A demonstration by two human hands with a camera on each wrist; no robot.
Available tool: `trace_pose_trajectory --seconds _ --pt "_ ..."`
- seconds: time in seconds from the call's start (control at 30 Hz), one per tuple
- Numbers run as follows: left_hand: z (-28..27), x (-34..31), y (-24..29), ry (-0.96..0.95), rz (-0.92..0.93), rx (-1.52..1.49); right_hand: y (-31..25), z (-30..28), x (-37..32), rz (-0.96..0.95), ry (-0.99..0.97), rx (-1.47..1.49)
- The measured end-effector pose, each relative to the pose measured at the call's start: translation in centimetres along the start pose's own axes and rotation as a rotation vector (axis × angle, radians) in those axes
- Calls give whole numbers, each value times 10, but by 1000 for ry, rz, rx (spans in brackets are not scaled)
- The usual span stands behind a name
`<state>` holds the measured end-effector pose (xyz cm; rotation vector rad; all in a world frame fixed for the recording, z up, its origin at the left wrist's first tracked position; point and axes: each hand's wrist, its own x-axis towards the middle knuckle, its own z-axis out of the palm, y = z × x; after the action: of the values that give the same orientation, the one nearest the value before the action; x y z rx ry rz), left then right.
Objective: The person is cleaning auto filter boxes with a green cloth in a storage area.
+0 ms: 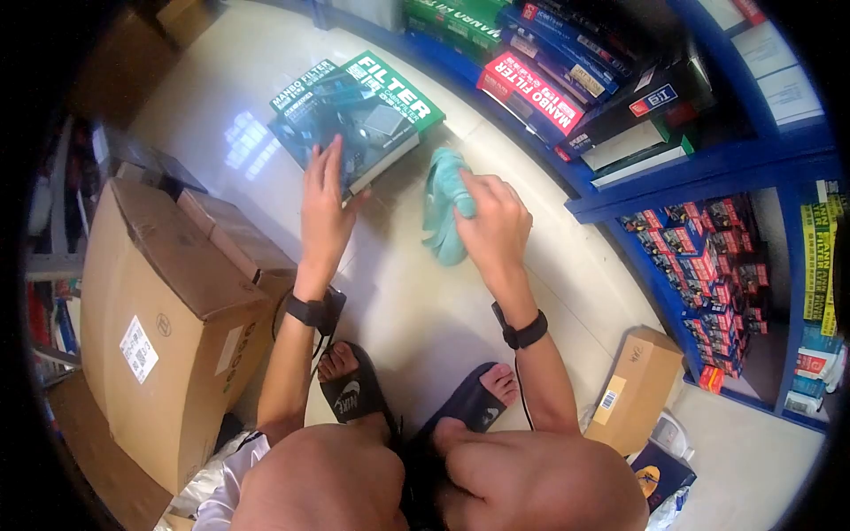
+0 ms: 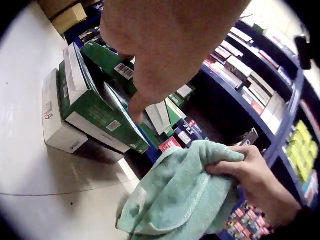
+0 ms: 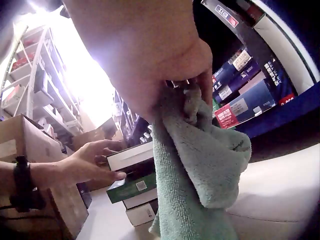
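A stack of filter boxes lies on the floor in the head view: a dark teal box [image 1: 335, 137] on top, with a green box [image 1: 425, 104] marked FILTER under it. Lower in the stack, the left wrist view shows a white box [image 2: 52, 117]. My left hand [image 1: 325, 217] is at the near edge of the top box, fingers extended and thumb spread, gripping nothing. In my right hand [image 1: 498, 221] is a bunched mint-green cloth [image 1: 440, 217], pinched between thumb and fingers. Its loose end hangs down below the hand in the right wrist view [image 3: 200, 165].
A blue shelf [image 1: 637, 196] with filter boxes such as a red one [image 1: 536, 96] runs along the right. Large brown cartons [image 1: 208, 310] stand at the left. A smaller carton [image 1: 633, 385] sits by the right foot. Sandals [image 1: 359, 389] are on the tiled floor.
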<state>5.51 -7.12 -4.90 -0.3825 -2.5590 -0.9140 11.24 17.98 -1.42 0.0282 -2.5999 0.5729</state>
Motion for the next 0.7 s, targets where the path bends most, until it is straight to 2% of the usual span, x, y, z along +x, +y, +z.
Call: trace_pose_trajectory --seconds 0.03,0.33,0.4,0.43,0.5,0.7 --pt "1 2 -1 41 -18 -43 1 -2 -3 3 -5 -4" --pt "4 9 -17 -20 -27 27 8 -12 -21 15 2 -34" --pt "6 10 -18 -39 -29 46 17 -5 -26 -101 -100 -16" --pt "7 10 -19 -39 -31 38 22 1 -30 -99 -93 -20" --pt "9 12 -21 -37 -23 29 32 21 -41 -219 -133 -102" --pt "12 13 -19 -33 -22 70 37 49 -67 -259 -285 -123"
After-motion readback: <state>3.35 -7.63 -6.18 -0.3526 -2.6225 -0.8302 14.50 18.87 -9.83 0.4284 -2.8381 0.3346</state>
